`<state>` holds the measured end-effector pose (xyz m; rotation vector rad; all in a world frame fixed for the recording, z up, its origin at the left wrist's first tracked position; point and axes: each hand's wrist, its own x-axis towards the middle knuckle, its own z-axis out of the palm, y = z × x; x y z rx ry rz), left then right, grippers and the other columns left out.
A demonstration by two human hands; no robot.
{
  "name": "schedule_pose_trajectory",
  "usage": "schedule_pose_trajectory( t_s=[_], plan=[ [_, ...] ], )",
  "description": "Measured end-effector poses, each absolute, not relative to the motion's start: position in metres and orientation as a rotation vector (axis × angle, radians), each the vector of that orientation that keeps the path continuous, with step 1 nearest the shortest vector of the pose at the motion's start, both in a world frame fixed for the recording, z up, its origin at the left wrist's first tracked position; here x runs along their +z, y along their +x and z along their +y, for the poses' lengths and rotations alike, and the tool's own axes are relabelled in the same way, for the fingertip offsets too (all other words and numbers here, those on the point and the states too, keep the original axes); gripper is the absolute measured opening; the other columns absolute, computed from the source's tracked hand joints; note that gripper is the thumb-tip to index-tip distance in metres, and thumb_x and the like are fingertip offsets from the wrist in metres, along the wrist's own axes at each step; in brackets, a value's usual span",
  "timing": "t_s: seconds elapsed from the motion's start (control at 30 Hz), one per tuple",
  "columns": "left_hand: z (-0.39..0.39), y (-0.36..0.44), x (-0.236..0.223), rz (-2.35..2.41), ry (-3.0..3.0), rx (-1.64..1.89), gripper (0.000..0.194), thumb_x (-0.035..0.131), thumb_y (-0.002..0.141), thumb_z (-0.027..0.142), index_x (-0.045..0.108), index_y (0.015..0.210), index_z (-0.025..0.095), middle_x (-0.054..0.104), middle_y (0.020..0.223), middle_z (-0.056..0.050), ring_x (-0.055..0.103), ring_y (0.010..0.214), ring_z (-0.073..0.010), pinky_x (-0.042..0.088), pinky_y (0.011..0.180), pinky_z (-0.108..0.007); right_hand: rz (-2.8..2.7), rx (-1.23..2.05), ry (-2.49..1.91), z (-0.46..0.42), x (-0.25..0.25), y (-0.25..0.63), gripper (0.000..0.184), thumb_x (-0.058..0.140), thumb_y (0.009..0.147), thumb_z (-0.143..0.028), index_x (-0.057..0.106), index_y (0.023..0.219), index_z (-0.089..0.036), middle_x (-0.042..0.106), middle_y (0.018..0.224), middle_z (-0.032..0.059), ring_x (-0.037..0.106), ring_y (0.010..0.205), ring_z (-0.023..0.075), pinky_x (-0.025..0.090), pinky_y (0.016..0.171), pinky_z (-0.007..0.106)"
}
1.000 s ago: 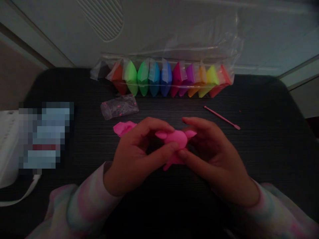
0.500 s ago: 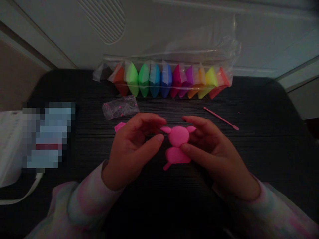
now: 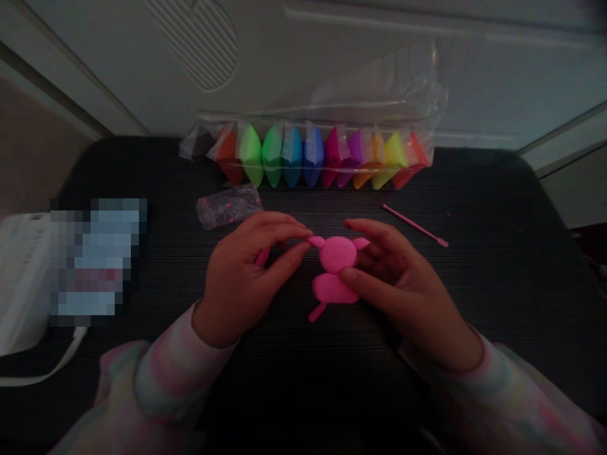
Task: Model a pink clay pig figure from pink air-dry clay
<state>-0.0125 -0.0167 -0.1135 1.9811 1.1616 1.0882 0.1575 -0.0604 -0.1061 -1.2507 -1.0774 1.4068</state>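
Note:
A pink clay animal figure with a round head, two pointed ears, an oval body and a thin limb at its lower left is held above the dark table. My right hand grips it from the right, thumb on the front where head and body meet and fingers behind. With thumb and fingertips closed together, my left hand pinches the tip of the left ear. A lump of pink clay shows partly behind my left hand.
Several colourful clay packets stand in a clear plastic bag along the table's back edge. In front lies a small clear wrapper with pink bits. A pink modelling tool lies at right; a blurred phone-like device with a white cable at left.
My left thumb and fingers came off the figure's head, opened beside it, then closed on the left ear's tip. My right hand kept hold of the figure.

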Motion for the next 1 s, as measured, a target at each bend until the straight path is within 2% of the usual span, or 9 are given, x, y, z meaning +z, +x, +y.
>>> schedule_pose_trajectory(
  t_s=[0.5, 0.7, 0.87, 1.0],
  plan=[
    [-0.0213, -0.0076, -0.1186, 1.232, 2.037, 1.227, 0.011, 0.063, 0.07, 0.012, 0.064, 0.076, 0.02, 0.063, 0.079, 0.003, 0.057, 0.073, -0.0108, 0.045, 0.069, -0.024, -1.047, 1.428, -1.295, -0.0606, -0.1031, 0.1551, 0.043, 0.064, 0.068, -0.014, 0.049, 0.106, -0.027, 0.06, 0.086, -0.0024, 0.059, 0.07, 0.0087, 0.05, 0.06, 0.02],
    [-0.0238, -0.0072, -0.1192, 1.18, 1.914, 1.123, 0.024, 0.055, 0.073, 0.012, 0.057, 0.096, 0.018, 0.061, 0.088, 0.0, 0.057, 0.071, -0.0106, 0.047, 0.065, -0.024, -0.995, 1.45, -1.265, -0.0609, -0.1049, 0.1559, 0.042, 0.064, 0.069, -0.014, 0.049, 0.105, -0.03, 0.06, 0.084, -0.0046, 0.058, 0.07, 0.0083, 0.049, 0.062, 0.02],
    [-0.0228, -0.0065, -0.1183, 1.23, 2.039, 1.141, 0.014, 0.056, 0.074, 0.013, 0.059, 0.086, 0.019, 0.062, 0.085, 0.002, 0.057, 0.078, -0.0115, 0.046, 0.069, -0.024, -1.015, 1.438, -1.27, -0.0604, -0.1047, 0.1553, 0.042, 0.064, 0.069, -0.014, 0.049, 0.106, -0.029, 0.06, 0.083, -0.0048, 0.057, 0.07, 0.0076, 0.048, 0.06, 0.019],
    [-0.0219, -0.0062, -0.1189, 1.226, 2.076, 1.152, 0.013, 0.056, 0.074, 0.011, 0.06, 0.084, 0.019, 0.062, 0.083, 0.002, 0.057, 0.078, -0.0109, 0.045, 0.07, -0.023, -1.073, 1.393, -1.292, -0.06, -0.1058, 0.1546, 0.043, 0.063, 0.07, -0.015, 0.048, 0.107, -0.029, 0.058, 0.083, -0.0042, 0.057, 0.07, 0.008, 0.048, 0.058, 0.019]
  ],
)
